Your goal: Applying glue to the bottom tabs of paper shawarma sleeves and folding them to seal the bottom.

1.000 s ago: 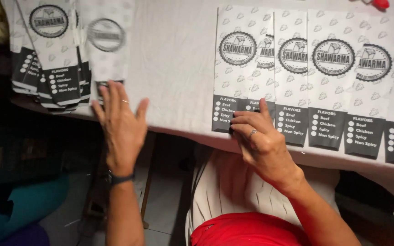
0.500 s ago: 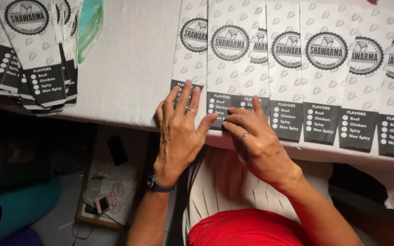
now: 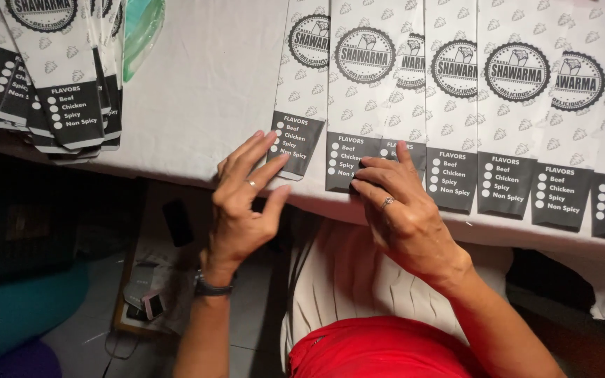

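Note:
A row of flat white paper sleeves with round black logos and black bottom panels lies overlapped on the white-covered table [image 3: 197,91]. My left hand [image 3: 243,203], fingers spread, touches the bottom corner of the leftmost sleeve [image 3: 302,105], which is pulled a little apart from the row. My right hand [image 3: 400,210] rests its fingertips on the black panel of the second sleeve [image 3: 362,98]. Neither hand grips anything.
A fanned stack of the same sleeves [image 3: 50,77] lies at the table's left edge, beside a green plastic piece [image 3: 138,28]. More sleeves [image 3: 526,105] run to the right. Below the table edge sit a white chair back [image 3: 344,280] and small items on the floor [image 3: 148,301].
My left hand came from the left edge of the table to the row and has slid the leftmost sleeve out to the left. My right hand stays on the second sleeve.

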